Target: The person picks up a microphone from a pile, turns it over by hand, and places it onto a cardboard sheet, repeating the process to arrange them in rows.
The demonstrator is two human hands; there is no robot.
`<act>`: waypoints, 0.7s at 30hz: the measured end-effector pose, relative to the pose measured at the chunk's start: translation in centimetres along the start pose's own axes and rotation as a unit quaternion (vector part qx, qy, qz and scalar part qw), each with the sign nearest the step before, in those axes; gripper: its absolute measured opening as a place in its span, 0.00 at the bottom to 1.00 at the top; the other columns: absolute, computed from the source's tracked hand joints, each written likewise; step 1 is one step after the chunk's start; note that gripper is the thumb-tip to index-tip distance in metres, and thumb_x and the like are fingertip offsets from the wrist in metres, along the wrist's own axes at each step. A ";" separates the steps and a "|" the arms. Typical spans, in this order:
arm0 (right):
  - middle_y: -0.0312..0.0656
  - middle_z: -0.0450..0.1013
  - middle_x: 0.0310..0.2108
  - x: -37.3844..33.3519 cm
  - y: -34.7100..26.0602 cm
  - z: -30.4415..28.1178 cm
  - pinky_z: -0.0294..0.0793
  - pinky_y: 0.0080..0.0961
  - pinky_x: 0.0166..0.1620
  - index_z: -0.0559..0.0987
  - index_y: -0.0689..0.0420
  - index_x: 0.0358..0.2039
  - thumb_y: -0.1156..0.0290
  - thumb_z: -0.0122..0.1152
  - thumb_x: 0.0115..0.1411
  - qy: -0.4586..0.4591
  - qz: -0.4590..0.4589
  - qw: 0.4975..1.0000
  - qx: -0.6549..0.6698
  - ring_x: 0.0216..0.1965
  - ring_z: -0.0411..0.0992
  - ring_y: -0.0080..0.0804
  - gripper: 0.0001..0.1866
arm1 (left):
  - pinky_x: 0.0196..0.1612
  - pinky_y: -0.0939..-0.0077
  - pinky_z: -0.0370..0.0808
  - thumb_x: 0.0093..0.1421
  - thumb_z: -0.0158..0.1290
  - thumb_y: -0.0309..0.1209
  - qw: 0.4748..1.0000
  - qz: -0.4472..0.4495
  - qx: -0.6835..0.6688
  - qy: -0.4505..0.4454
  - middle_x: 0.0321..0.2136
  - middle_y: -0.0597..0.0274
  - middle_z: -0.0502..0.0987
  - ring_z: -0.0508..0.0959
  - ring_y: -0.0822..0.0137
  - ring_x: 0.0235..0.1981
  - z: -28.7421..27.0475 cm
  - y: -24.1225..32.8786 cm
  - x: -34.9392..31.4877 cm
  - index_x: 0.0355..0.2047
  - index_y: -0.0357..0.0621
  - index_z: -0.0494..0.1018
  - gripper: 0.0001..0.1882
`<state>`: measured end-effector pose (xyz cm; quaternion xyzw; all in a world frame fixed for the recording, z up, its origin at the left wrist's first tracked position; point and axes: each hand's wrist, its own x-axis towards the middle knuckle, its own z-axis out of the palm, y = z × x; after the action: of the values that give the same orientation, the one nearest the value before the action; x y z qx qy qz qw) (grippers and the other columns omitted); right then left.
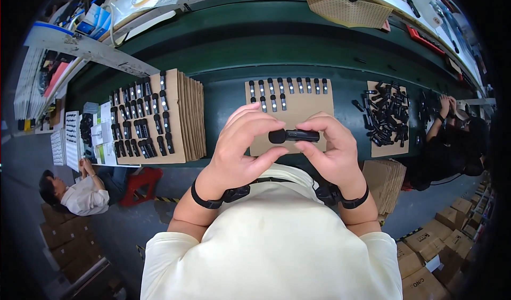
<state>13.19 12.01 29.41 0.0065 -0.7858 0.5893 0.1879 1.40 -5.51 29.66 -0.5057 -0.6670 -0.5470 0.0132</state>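
Between my two hands, above a cardboard sheet (319,108), a small black clip-on microphone (303,135) lies sideways, its rounded foam tip toward the left. My left hand (242,143) curls thumb and forefinger round the foam end. At the plain end, my right hand (335,146) pinches the body between thumb and fingers. A row of similar microphones (290,85) stands along the sheet's far edge, with a shorter row below at the left. The part of the sheet behind my left fingers is hidden.
On the left, stacked cardboard sheets (191,119) carry rows of microphones (141,108). A heap of black pieces (391,114) covers another sheet at right. The green bench (223,87) runs across. One person (85,193) sits at far left, another (452,146) works at far right.
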 end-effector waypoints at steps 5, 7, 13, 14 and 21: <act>0.44 0.74 0.36 0.1 0.4 -0.2 0.71 0.24 0.41 0.77 0.63 0.39 0.85 0.68 0.48 0.006 -0.051 0.999 -0.018 0.37 0.72 0.32 0.17 | 0.59 0.48 0.66 0.49 0.67 0.27 0.999 -0.015 -0.011 -0.033 0.34 0.56 0.80 0.79 0.59 0.37 -0.6 -0.7 -0.6 0.37 0.37 0.76 0.16; 0.44 0.74 0.36 0.1 0.4 -0.2 0.71 0.24 0.40 0.77 0.63 0.39 0.85 0.68 0.48 0.002 -0.085 0.996 -0.035 0.37 0.72 0.32 0.16 | 0.59 0.49 0.66 0.49 0.67 0.30 0.998 -0.026 -0.021 -0.053 0.34 0.56 0.80 0.79 0.59 0.37 -0.7 -0.5 -0.4 0.38 0.37 0.76 0.17; 0.43 0.73 0.36 0.2 0.2 -0.1 0.72 0.23 0.39 0.77 0.62 0.39 0.84 0.69 0.49 -0.007 -0.128 0.990 -0.056 0.36 0.72 0.32 0.16 | 0.58 0.52 0.67 0.48 0.66 0.28 0.996 -0.053 -0.054 -0.052 0.34 0.59 0.80 0.79 0.59 0.36 0.0 0.1 0.0 0.37 0.40 0.77 0.16; 0.44 0.73 0.37 0.2 0.1 0.0 0.71 0.23 0.39 0.77 0.61 0.39 0.84 0.69 0.49 -0.001 -0.113 0.993 -0.044 0.37 0.72 0.32 0.16 | 0.58 0.52 0.67 0.47 0.66 0.27 0.996 -0.044 -0.051 -0.055 0.33 0.59 0.80 0.79 0.59 0.35 0.2 -0.1 -0.1 0.37 0.40 0.76 0.16; 0.45 0.71 0.41 -0.2 0.3 -0.4 0.70 0.25 0.43 0.76 0.60 0.40 0.81 0.70 0.48 0.017 -0.056 0.998 0.025 0.41 0.70 0.32 0.18 | 0.59 0.51 0.65 0.49 0.64 0.26 0.996 -0.019 -0.044 -0.069 0.34 0.57 0.79 0.78 0.60 0.39 0.0 -0.3 0.2 0.38 0.38 0.76 0.15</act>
<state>13.45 12.43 29.21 0.0457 -0.7659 0.5973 0.2335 1.09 -5.37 29.52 -0.5295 -0.6508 -0.5402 -0.0651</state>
